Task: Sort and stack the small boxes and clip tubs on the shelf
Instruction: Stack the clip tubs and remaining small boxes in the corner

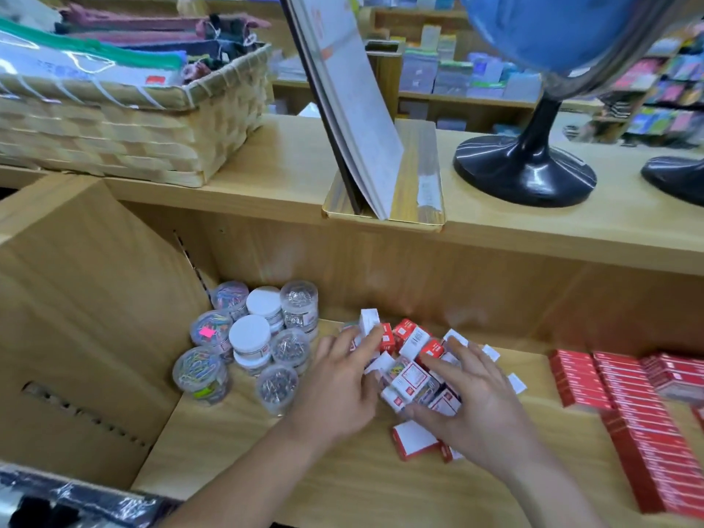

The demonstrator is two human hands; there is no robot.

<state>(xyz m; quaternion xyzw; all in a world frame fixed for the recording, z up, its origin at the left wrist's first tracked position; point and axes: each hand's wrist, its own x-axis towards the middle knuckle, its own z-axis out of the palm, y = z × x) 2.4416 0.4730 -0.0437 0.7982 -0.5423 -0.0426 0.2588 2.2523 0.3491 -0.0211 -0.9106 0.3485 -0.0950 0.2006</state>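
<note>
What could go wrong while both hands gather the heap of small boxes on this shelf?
The small boxes lie in a loose, tilted heap between the left hand and right hand; squeezing may make some slip out. The stacked clip tubs stand close beside the left hand; a sideways nudge could topple them.

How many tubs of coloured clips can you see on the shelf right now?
3 tubs of coloured clips, lined up at far left: back tub, middle tub, front tub. More may be stacked hidden beneath them.
</note>
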